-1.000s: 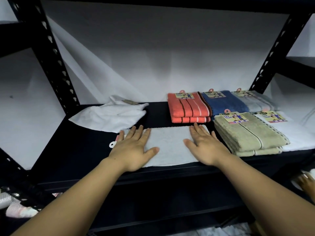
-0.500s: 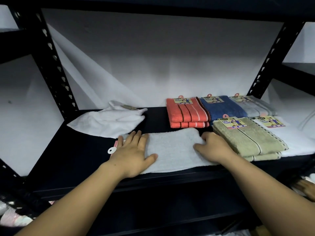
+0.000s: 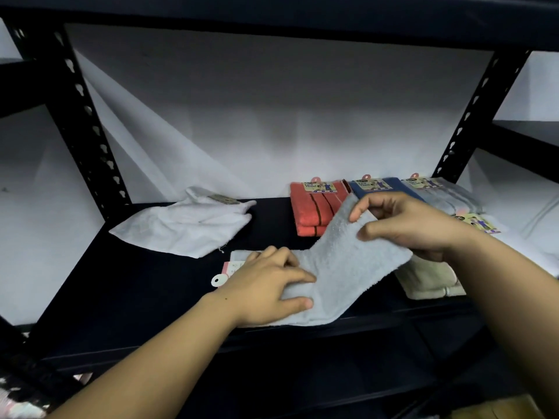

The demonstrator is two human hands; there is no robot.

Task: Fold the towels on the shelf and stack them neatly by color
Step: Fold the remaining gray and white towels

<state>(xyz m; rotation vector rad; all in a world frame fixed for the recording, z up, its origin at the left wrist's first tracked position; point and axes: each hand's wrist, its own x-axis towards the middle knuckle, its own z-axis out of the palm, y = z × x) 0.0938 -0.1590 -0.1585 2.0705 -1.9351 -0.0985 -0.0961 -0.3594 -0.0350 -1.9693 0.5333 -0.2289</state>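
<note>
A pale grey-white towel (image 3: 344, 267) lies at the front of the black shelf (image 3: 145, 285). My right hand (image 3: 408, 225) pinches its right end and holds it lifted above the shelf. My left hand (image 3: 266, 285) rests on the towel's left part, fingers bent, thumb on the cloth. A paper tag (image 3: 225, 275) sticks out at the towel's left edge. An unfolded white towel (image 3: 187, 225) lies at the back left. Folded towels sit at the right: orange (image 3: 311, 210), blue (image 3: 375, 187), light grey (image 3: 444, 195), beige (image 3: 429, 282) and white (image 3: 538, 234).
Black perforated uprights stand at the left (image 3: 81, 116) and right (image 3: 475, 107), with a shelf board overhead. A white wall backs the shelf. A lower shelf rail runs below the front edge. Patterned cloth (image 3: 18, 400) shows at the bottom left.
My right hand went from lying flat on the towel to gripping its right end and lifting it up toward the left. My left hand stayed on the towel's left part.
</note>
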